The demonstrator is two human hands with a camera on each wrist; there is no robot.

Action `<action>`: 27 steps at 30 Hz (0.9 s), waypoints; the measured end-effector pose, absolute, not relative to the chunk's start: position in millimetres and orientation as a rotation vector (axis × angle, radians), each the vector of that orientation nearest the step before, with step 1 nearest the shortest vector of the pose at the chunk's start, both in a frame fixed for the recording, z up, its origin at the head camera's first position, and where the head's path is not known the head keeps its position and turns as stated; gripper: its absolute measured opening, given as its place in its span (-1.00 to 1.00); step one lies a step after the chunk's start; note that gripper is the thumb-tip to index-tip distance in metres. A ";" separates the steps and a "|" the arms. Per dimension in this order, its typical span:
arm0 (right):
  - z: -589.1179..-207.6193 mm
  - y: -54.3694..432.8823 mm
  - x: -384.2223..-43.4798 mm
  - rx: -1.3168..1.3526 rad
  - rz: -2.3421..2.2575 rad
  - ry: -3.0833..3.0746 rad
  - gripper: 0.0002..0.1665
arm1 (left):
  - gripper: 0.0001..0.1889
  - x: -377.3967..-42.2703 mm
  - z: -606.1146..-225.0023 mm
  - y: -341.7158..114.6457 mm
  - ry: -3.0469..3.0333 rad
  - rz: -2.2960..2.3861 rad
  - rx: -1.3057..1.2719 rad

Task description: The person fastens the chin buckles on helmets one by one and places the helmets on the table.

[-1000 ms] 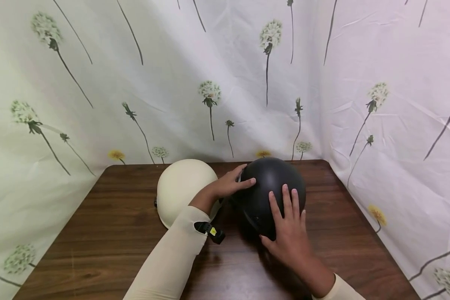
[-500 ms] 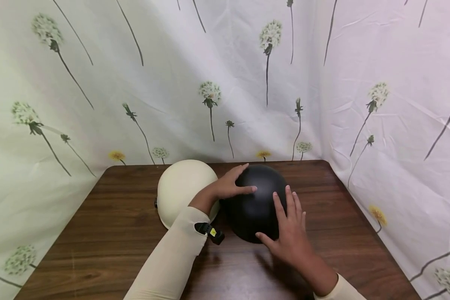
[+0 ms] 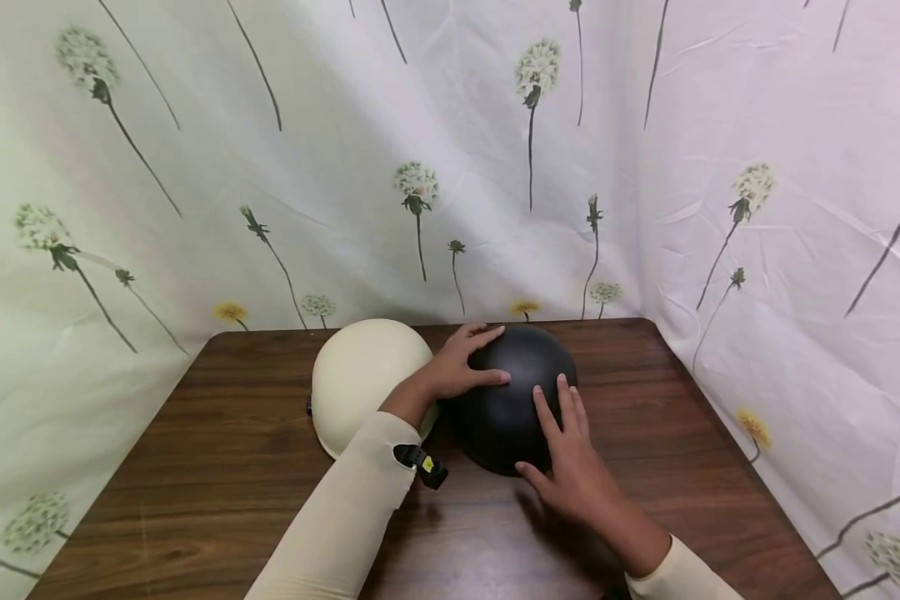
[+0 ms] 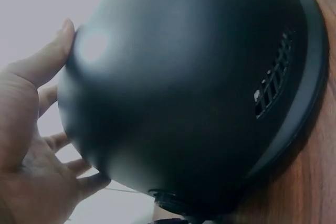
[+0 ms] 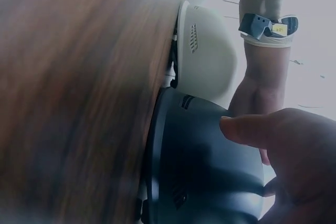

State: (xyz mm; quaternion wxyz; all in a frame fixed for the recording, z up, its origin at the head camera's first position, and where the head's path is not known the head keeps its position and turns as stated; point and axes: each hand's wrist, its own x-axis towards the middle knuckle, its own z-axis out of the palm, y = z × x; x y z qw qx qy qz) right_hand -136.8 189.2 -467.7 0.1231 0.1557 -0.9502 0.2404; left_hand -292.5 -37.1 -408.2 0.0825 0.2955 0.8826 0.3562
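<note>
A matte black helmet point(image 3: 510, 408) sits dome up on the brown wooden table. My left hand point(image 3: 461, 367) lies on its left and upper side, thumb and fingers spread. On the right side of the dome rests my right hand point(image 3: 573, 467), fingers extended and thumb low near the rim. The left wrist view gives the black helmet point(image 4: 184, 87) up close, with a slotted vent above the rim. Left of the black helmet stands a cream helmet point(image 3: 371, 383), dome up, partly behind my left forearm. In the right wrist view my right thumb point(image 5: 247, 130) touches the black shell.
The wooden table point(image 3: 217, 467) has its back edge against a white curtain point(image 3: 330, 150) printed with dandelions. More curtain hangs along the left and right sides. A black camera strap point(image 3: 420, 462) is around my left wrist.
The black helmet was tilted up a second ago, then came down leftward beside the cream helmet. Since then it has shifted slightly toward the back. Both hands stay at the dome; the right has moved slightly left.
</note>
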 end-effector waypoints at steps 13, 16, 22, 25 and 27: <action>-468.7 188.1 -141.2 0.473 0.692 -2.753 0.34 | -0.10 -291.0 -405.7 -36.3 2.711 0.977 0.865; -469.6 187.9 -141.5 0.471 0.690 -2.743 0.33 | -0.10 -291.7 -406.9 -35.7 2.717 0.957 0.868; -469.1 185.6 -143.3 0.474 0.720 -2.694 0.25 | -0.10 -292.6 -409.5 -36.5 2.730 0.959 0.845; -467.8 183.6 -144.0 0.455 0.744 -2.697 0.21 | -0.10 -292.4 -410.8 -37.2 2.725 0.976 0.841; -467.1 182.1 -143.9 0.447 0.748 -2.702 0.19 | -0.10 -291.7 -411.0 -37.8 2.720 0.981 0.837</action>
